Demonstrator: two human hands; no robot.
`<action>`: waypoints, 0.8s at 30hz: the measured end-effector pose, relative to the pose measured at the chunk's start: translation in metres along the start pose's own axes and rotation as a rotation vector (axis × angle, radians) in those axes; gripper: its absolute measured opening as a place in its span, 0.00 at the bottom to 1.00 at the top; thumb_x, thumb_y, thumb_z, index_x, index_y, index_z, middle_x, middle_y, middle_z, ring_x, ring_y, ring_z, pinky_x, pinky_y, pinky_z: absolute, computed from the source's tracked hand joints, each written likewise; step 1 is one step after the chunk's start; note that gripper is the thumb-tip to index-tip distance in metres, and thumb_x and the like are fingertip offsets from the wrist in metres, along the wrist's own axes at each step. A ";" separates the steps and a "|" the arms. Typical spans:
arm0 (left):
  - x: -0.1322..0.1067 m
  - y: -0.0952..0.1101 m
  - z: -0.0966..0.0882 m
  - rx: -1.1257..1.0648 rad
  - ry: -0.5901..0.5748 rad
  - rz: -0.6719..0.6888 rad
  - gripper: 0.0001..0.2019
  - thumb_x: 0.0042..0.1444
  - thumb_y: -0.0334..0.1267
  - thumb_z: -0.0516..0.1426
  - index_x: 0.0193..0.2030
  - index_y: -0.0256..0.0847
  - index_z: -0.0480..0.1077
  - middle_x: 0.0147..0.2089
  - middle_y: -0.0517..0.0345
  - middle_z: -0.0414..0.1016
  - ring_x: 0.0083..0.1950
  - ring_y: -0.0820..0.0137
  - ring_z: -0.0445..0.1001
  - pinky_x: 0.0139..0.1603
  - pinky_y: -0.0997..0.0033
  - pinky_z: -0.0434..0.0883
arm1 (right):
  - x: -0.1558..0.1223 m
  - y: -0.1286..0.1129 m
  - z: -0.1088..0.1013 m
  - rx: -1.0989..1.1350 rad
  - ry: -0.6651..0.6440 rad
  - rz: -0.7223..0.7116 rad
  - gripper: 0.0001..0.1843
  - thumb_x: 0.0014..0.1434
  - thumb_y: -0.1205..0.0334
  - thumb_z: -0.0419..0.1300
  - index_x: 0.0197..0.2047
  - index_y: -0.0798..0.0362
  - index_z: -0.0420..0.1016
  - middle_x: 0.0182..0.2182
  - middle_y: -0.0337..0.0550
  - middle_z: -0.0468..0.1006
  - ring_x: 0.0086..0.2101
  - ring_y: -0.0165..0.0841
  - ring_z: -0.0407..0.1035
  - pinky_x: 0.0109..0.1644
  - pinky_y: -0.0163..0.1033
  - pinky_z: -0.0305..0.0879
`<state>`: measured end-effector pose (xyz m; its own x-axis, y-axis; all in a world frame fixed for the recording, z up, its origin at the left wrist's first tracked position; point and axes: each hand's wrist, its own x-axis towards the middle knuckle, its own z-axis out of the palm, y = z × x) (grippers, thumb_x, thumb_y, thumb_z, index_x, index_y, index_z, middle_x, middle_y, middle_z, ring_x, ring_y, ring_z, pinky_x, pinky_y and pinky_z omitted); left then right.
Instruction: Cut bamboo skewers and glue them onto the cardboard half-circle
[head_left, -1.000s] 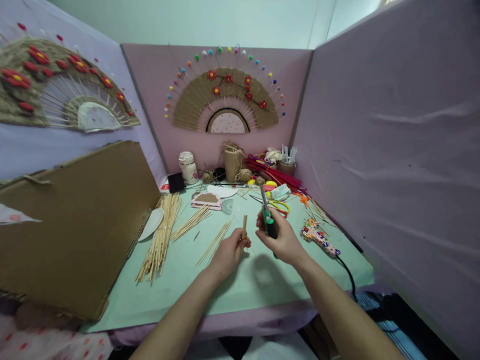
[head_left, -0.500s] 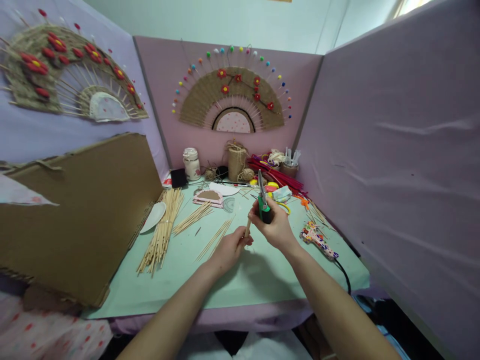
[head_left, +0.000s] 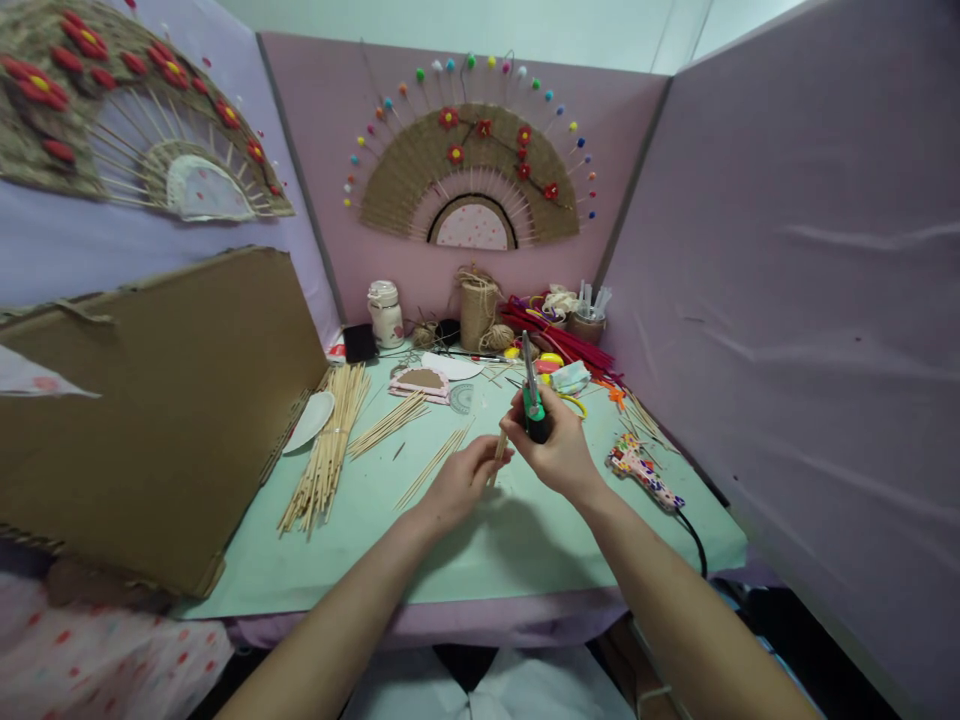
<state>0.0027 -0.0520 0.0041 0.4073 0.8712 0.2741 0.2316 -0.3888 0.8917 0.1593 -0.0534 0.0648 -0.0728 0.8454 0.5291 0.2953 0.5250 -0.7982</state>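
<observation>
A small bundle of short wooden sticks stands nearly upright between my hands. My left hand is closed, its thumb and fingers round the bundle's lower part. In my right hand is a pair of pliers with green-and-black handles, metal end pointing up and away. The fingertips of that hand also touch the top of the sticks. To the left of my left hand, several loose thin sticks lie on the green table cover.
At left lie a large stick bundle, a smaller pile and an upright cardboard sheet. A patterned glue gun with a black cord lies at right. Along the back are a white jar, a twine spool and red strips.
My left hand has shifted slightly up the sticks, whose lower ends now show beneath it. The right hand keeps the pliers. The whole view has tilted down a little and turned left.
</observation>
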 end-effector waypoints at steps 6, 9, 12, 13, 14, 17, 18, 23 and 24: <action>0.009 0.028 -0.002 -0.037 0.240 0.044 0.08 0.57 0.34 0.55 0.39 0.39 0.75 0.38 0.57 0.80 0.41 0.69 0.77 0.45 0.72 0.72 | 0.000 0.001 0.000 0.009 -0.018 -0.043 0.10 0.53 0.64 0.61 0.38 0.50 0.65 0.29 0.37 0.73 0.29 0.31 0.68 0.37 0.38 0.67; 0.009 0.031 -0.003 0.004 0.249 0.088 0.08 0.57 0.32 0.55 0.38 0.40 0.77 0.36 0.59 0.81 0.38 0.71 0.77 0.42 0.75 0.72 | -0.001 -0.002 0.000 0.002 -0.031 -0.033 0.10 0.53 0.65 0.61 0.38 0.50 0.64 0.29 0.37 0.74 0.29 0.32 0.68 0.37 0.38 0.67; 0.007 0.032 -0.005 0.058 0.244 0.146 0.09 0.58 0.32 0.55 0.39 0.40 0.77 0.35 0.60 0.81 0.37 0.72 0.78 0.41 0.76 0.73 | -0.001 -0.006 -0.001 0.027 -0.044 -0.028 0.11 0.53 0.65 0.61 0.39 0.50 0.64 0.29 0.37 0.73 0.29 0.32 0.68 0.36 0.38 0.68; 0.006 0.031 -0.006 0.076 0.245 0.162 0.09 0.58 0.33 0.55 0.40 0.40 0.78 0.36 0.60 0.81 0.37 0.72 0.78 0.41 0.76 0.73 | -0.002 -0.006 -0.001 0.030 -0.047 -0.024 0.11 0.53 0.65 0.61 0.39 0.50 0.64 0.29 0.37 0.73 0.29 0.32 0.68 0.36 0.39 0.68; 0.006 0.031 -0.006 0.088 0.247 0.174 0.09 0.59 0.33 0.55 0.40 0.41 0.78 0.36 0.60 0.81 0.37 0.72 0.78 0.41 0.76 0.73 | -0.002 -0.006 0.000 0.029 -0.048 -0.016 0.11 0.53 0.64 0.61 0.39 0.49 0.64 0.29 0.37 0.73 0.29 0.32 0.68 0.36 0.39 0.68; 0.007 0.026 -0.005 0.106 0.241 0.184 0.09 0.59 0.32 0.55 0.39 0.41 0.77 0.35 0.60 0.81 0.37 0.72 0.78 0.40 0.76 0.73 | -0.002 -0.001 0.001 0.005 -0.051 0.021 0.13 0.52 0.62 0.62 0.40 0.50 0.64 0.30 0.38 0.72 0.30 0.33 0.67 0.38 0.40 0.67; 0.008 0.025 -0.004 0.106 0.236 0.181 0.09 0.59 0.32 0.55 0.39 0.40 0.77 0.35 0.60 0.81 0.37 0.72 0.78 0.40 0.76 0.73 | -0.002 0.001 0.001 -0.001 -0.050 0.030 0.14 0.52 0.62 0.62 0.41 0.50 0.64 0.32 0.38 0.72 0.32 0.33 0.68 0.39 0.40 0.67; 0.008 0.020 -0.003 -0.024 0.229 0.128 0.09 0.59 0.36 0.55 0.41 0.39 0.76 0.37 0.56 0.81 0.39 0.68 0.80 0.43 0.72 0.75 | -0.004 0.006 -0.017 0.010 -0.065 0.089 0.18 0.53 0.57 0.61 0.45 0.50 0.62 0.36 0.40 0.71 0.35 0.33 0.68 0.41 0.40 0.66; 0.008 0.019 -0.003 -0.057 0.233 0.113 0.09 0.59 0.37 0.56 0.41 0.38 0.76 0.37 0.55 0.81 0.40 0.67 0.80 0.43 0.71 0.76 | -0.005 0.007 -0.022 -0.015 -0.081 0.114 0.17 0.53 0.57 0.60 0.44 0.50 0.62 0.35 0.39 0.70 0.34 0.33 0.67 0.40 0.40 0.66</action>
<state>0.0076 -0.0515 0.0248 0.2118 0.8713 0.4428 0.1429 -0.4758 0.8679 0.1829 -0.0563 0.0634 -0.1148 0.9049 0.4099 0.3201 0.4243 -0.8470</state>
